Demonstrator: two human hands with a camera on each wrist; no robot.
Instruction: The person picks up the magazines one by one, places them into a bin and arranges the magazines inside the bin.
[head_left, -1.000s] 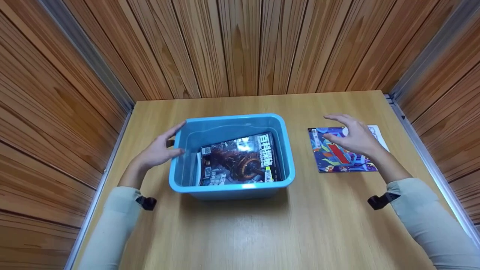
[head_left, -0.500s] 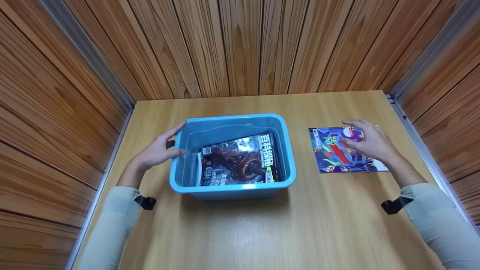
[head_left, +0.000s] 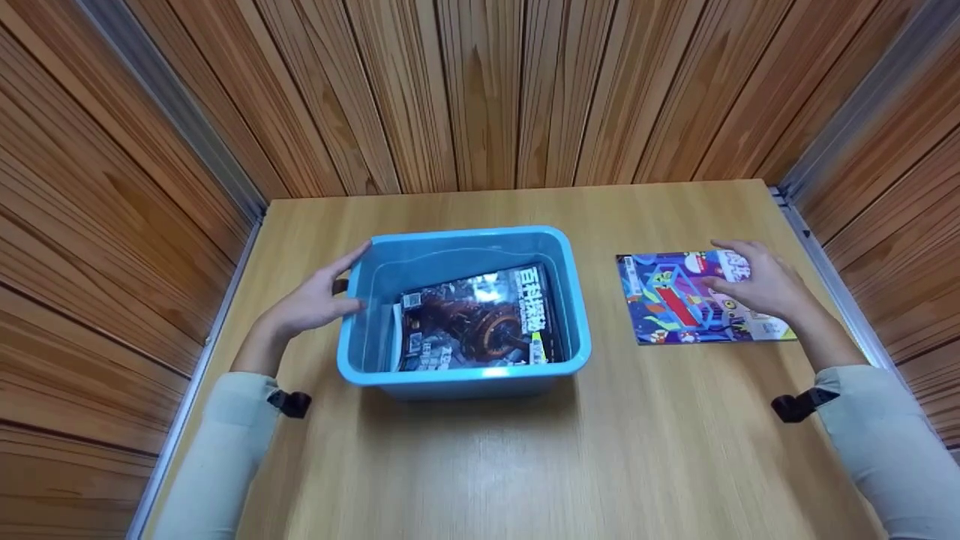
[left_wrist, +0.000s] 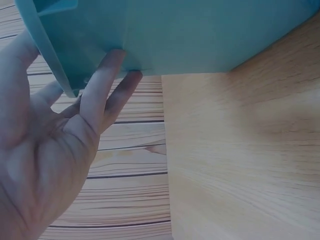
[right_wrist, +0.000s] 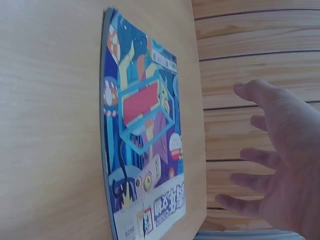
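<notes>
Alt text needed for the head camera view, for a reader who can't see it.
A person's left hand rests with straight fingers against the left wall of a blue plastic bin holding a dark magazine. Their right hand hovers, open, over a colourful magazine lying flat on the wooden table. Wood-panelled walls enclose the table.

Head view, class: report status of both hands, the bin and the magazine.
Left hand open, fingers on blue bin wall. Right hand open over colourful magazine, not gripping it. Another magazine already in bin. Nothing in the way.
</notes>
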